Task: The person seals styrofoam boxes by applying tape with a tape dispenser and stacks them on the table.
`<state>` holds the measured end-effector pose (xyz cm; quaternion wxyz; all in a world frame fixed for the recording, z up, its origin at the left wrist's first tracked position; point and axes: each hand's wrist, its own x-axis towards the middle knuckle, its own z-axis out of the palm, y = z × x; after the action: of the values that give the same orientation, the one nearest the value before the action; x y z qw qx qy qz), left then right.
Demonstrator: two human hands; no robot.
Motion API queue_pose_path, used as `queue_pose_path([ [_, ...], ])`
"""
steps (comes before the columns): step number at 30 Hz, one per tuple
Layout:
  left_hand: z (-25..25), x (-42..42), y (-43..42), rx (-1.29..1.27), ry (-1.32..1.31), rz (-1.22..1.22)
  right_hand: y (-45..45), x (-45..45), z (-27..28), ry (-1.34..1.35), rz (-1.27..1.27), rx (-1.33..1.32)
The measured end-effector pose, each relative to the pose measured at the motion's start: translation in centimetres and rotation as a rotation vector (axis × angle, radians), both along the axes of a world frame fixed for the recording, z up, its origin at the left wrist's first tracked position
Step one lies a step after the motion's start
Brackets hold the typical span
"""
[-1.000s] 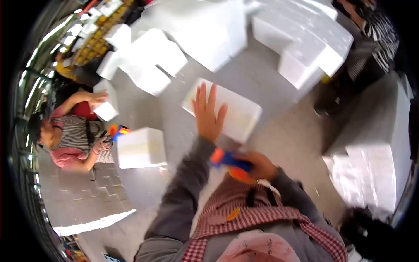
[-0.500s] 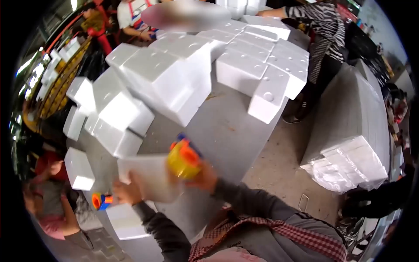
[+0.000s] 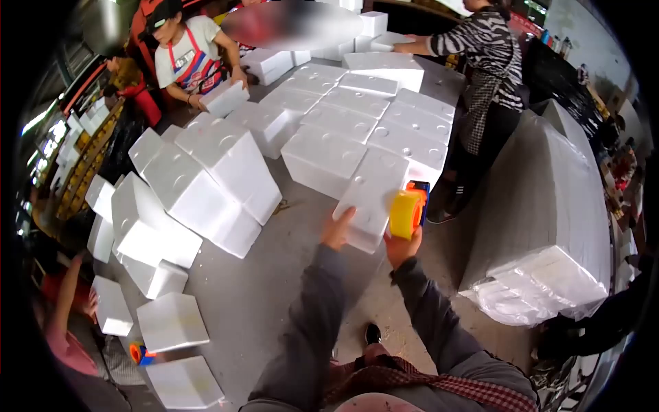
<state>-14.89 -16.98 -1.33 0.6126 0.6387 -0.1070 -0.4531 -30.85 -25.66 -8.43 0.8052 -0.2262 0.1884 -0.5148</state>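
Note:
My left hand (image 3: 336, 229) is against the near left side of a white foam box (image 3: 374, 189), its fingers curled at the top edge. That box stands at the near right corner of a block of closed foam boxes (image 3: 342, 122). In my right hand (image 3: 403, 248) is a tape dispenser (image 3: 410, 211), blue and orange with a roll of yellow tape, held upright close to the box's right side. Part of the right fingers is hidden behind the dispenser.
More foam boxes (image 3: 199, 182) are stacked at left on the grey table (image 3: 240, 295). A second tape dispenser (image 3: 141, 354) lies between boxes at the left edge. Co-workers (image 3: 195, 58) handle boxes across the table. A wrapped foam stack (image 3: 542, 220) stands on the floor at right.
My hands have moved from a box at the near left to the corner box at right, the tape dispenser still in my right hand. The view has shifted too.

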Motion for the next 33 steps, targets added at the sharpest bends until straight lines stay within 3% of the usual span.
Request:
queue_pose_path([
  [2, -1.2, 1.0, 5.3, -0.180, 0.097, -0.046, 6.1, 0.1, -0.1, -0.144, 0.138, 0.014],
  [4, -2.8, 4.3, 11.9, -0.142, 0.112, -0.081, 15.0, -1.5, 3.9, -0.310, 0.379, 0.063],
  [5, -3.5, 5.4, 16.1, -0.113, 0.118, -0.159, 18.1, -4.0, 0.1, 0.157, 0.356, -0.110],
  [6, -2.8, 6.4, 19.4, -0.204, 0.239, -0.087, 21.1, -6.4, -3.6, 0.625, 0.377, -0.265],
  [8, -1.4, 8.9, 23.7, -0.176, 0.008, -0.032, 19.1, -13.0, -5.2, 0.319, 0.980, 0.285],
  [9, 0.6, 9.3, 24.4, -0.114, 0.016, -0.012, 18.5, -14.2, -5.4, 0.160, 1.247, 0.576],
  [10, 0.5, 10.6, 25.1, -0.047, -0.072, -0.070, 16.5, -13.5, -1.1, 0.167, 1.277, 0.335],
  [11, 0.4, 11.2, 25.1, -0.019, -0.192, -0.151, 14.1, -11.5, 5.7, 0.207, 1.194, 0.003],
  [13, 1.4, 10.0, 25.0, 0.042, -0.299, -0.163, 11.6, -7.9, 13.1, 0.330, 0.948, -0.540],
  [14, 2.8, 7.8, 24.6, 0.020, -0.324, -0.056, 10.3, -6.2, 14.0, 0.520, 0.722, -0.898],
  [15, 4.8, 5.3, 23.9, -0.001, -0.348, 0.058, 9.0, -4.7, 15.3, 0.519, 0.751, -0.919],
  [17, 8.2, 0.7, 23.2, -0.022, -0.410, 0.291, 7.7, -1.7, 18.3, 0.635, 0.504, -1.669],
  [18, 8.8, -1.9, 23.1, -0.219, -0.148, 0.151, 7.8, -0.6, 19.3, 0.610, 0.530, -1.683],
  [19, 10.7, -4.1, 21.7, -0.335, 0.153, 0.236, 8.0, 0.4, 20.3, 0.629, 0.553, -1.796],
  [21, 13.0, -5.0, 20.8, -0.574, 0.465, 0.481, 9.0, 1.9, 21.4, 0.636, 0.581, -1.924],
  [25, 10.2, -2.7, 22.4, -0.612, 0.405, 0.481, 10.3, 5.0, 24.4, 0.662, 0.707, -2.006],
  [27, 8.9, -1.6, 24.5, -0.467, -0.214, 0.528, 10.4, 5.9, 25.6, 0.671, 0.762, -2.040],
  [29, 4.0, 3.0, 28.1, -0.306, -0.470, 0.766, 9.1, 7.1, 26.4, 0.684, 0.777, -2.191],
  [31, -4.6, 6.2, 31.6, 0.013, -0.392, 0.651, 8.4, 8.0, 26.2, 0.822, 0.800, -2.214],
  [33, -10.3, 2.9, 27.8, 0.164, -0.213, 0.455, 8.2, 9.0, 24.7, 0.922, 0.992, -2.254],
])
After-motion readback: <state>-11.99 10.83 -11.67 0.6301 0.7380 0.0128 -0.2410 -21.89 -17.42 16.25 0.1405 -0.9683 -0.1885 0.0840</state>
